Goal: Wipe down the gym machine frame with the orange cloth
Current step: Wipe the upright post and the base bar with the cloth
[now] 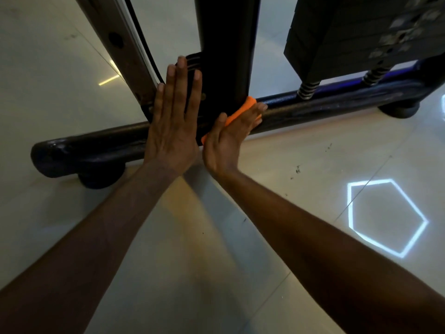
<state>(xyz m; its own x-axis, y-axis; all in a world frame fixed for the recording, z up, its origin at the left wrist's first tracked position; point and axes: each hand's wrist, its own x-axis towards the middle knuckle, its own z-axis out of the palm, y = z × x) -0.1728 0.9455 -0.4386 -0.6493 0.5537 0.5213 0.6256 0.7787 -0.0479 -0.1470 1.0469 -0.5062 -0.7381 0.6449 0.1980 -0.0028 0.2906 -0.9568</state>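
most of the cloth (pixel 240 112) is hidden under the right hand (pixel 228 138), so only an orange edge shows near the middle of the frame. the tops of the post (pixel 226 44) and the slanted bar (pixel 113 37) are cut off at the upper edge, and the weights (pixel 356 32) in the upper right are dark and blurry. the frame (pixel 325 109) is a fat black tube that runs from the left side to the upper right, low over the floor (pixel 301 165), on round feet (pixel 101 179). it looks shiny and bumpy. the cloth lies on the tube right where the post meets it. the right hand presses the cloth flat, fingers straight and close together, thumb out to the side. the left hand (pixel 175 121) lies flat on the foot of the post, just beside the right hand, fingers straight and a bit spread, holding nothing. both arms reach in from the bottom corners.
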